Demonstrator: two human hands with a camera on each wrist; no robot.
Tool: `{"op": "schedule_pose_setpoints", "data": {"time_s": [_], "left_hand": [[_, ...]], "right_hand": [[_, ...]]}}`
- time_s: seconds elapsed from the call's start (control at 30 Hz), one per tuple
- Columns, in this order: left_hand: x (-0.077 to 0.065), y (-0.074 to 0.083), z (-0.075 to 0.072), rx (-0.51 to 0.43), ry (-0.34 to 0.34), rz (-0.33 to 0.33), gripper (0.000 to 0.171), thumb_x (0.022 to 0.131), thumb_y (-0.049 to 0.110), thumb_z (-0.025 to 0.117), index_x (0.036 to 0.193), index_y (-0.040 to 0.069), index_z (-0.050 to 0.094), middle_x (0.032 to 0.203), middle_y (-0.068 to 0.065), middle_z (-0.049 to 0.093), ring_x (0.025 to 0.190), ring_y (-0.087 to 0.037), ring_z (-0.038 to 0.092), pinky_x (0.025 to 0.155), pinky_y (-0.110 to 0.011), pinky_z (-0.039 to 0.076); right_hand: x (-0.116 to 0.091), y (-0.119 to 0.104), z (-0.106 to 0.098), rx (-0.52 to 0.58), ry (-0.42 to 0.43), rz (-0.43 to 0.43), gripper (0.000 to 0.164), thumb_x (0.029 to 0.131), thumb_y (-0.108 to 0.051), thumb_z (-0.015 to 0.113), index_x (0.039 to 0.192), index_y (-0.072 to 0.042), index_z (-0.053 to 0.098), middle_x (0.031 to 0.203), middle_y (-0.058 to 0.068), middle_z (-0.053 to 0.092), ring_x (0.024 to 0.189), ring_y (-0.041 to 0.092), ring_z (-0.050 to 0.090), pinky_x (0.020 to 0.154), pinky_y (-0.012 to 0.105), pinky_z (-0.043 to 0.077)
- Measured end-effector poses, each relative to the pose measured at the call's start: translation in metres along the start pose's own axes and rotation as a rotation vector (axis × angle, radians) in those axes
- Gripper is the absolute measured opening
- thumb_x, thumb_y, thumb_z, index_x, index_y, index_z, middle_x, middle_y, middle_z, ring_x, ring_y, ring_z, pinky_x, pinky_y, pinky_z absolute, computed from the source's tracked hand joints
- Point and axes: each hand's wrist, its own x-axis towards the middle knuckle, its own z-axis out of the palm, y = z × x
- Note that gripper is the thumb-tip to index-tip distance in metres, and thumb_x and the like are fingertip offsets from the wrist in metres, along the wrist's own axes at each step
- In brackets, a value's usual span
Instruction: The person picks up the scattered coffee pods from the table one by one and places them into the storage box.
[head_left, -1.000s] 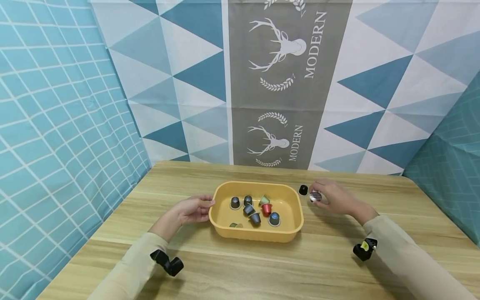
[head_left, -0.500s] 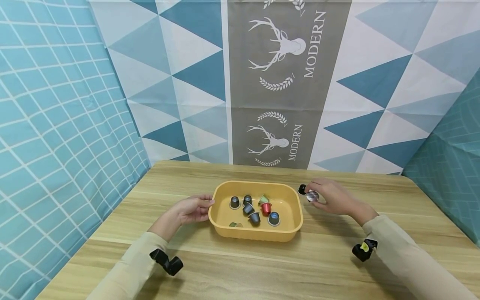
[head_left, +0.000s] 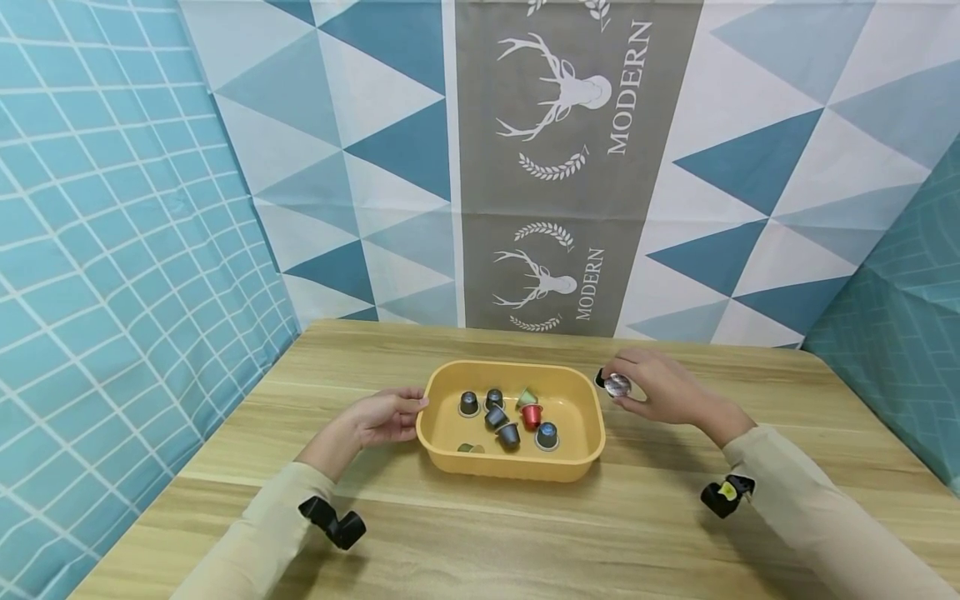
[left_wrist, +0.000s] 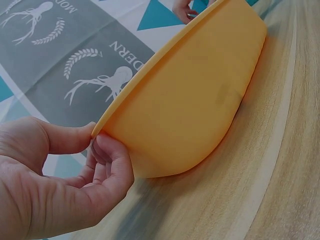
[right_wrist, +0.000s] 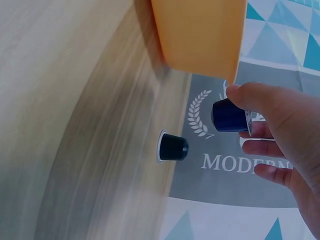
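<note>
My left hand pinches the left rim of a yellow-orange plastic tub, thumb over the edge and fingers beneath, as the left wrist view shows. Inside the tub lie several coffee capsules: dark grey ones, a red capsule, a green capsule and a blue-topped one. Beyond the tub's right end, my right hand holds a dark blue coffee capsule between thumb and fingers, its silver lid toward the head camera. A black coffee capsule stands on the table just beside it, partly hidden in the head view.
The wooden table runs back to a patterned cloth backdrop. A blue gridded cloth hangs on the left and a teal cloth on the right. Each sleeve carries a black wrist camera.
My right hand has moved slightly left with the blue capsule, toward the tub and in front of the black capsule. My left hand stays on the tub's rim.
</note>
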Motion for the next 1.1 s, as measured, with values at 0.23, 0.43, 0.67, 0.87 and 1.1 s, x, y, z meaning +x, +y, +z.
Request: {"op": "schedule_pose_setpoints", "data": {"time_s": [0.23,0.43,0.67,0.87,1.1], "left_hand": [[0.0,0.0,0.0,0.009,0.001,-0.006,0.019,0.101,0.008,0.042,0.119,0.002,0.043,0.087,0.002,0.062,0.08,-0.006,0.062,0.072,-0.02,0.052],[0.0,0.0,-0.001,0.005,0.005,-0.002,0.021,0.1,0.008,0.044,0.12,0.001,0.042,0.088,0.001,0.062,0.08,-0.007,0.062,0.072,-0.02,0.053],[0.001,-0.001,-0.001,0.008,0.006,-0.01,0.02,0.1,0.008,0.044,0.119,0.001,0.043,0.087,0.001,0.062,0.08,-0.007,0.062,0.072,-0.02,0.053],[0.001,-0.001,-0.001,0.005,0.007,-0.005,0.019,0.1,0.007,0.043,0.118,0.001,0.043,0.087,0.001,0.062,0.079,-0.006,0.062,0.071,-0.02,0.053],[0.001,0.0,0.0,0.01,0.015,-0.005,0.026,0.101,0.009,0.042,0.125,-0.001,0.04,0.088,0.001,0.062,0.08,-0.006,0.062,0.071,-0.02,0.053]], "right_hand": [[0.008,-0.003,-0.005,-0.005,-0.006,-0.006,0.033,0.071,-0.014,0.083,0.098,-0.007,0.066,0.088,-0.001,0.063,0.08,0.01,0.057,0.071,0.032,0.053],[0.015,-0.004,-0.011,-0.008,-0.009,-0.019,0.032,0.072,-0.015,0.083,0.098,-0.008,0.066,0.089,0.0,0.063,0.081,0.01,0.057,0.072,0.033,0.052],[0.023,-0.01,-0.015,-0.005,-0.039,0.007,0.033,0.074,-0.018,0.083,0.101,-0.011,0.066,0.093,-0.001,0.065,0.084,0.01,0.058,0.075,0.033,0.053],[0.03,-0.011,-0.013,-0.02,-0.046,-0.006,0.034,0.074,-0.021,0.083,0.102,-0.012,0.066,0.096,-0.001,0.066,0.087,0.012,0.06,0.079,0.035,0.052],[0.04,-0.016,-0.014,0.002,-0.042,-0.059,0.031,0.075,-0.019,0.081,0.101,-0.012,0.065,0.093,-0.002,0.063,0.085,0.012,0.056,0.075,0.033,0.049]]}}
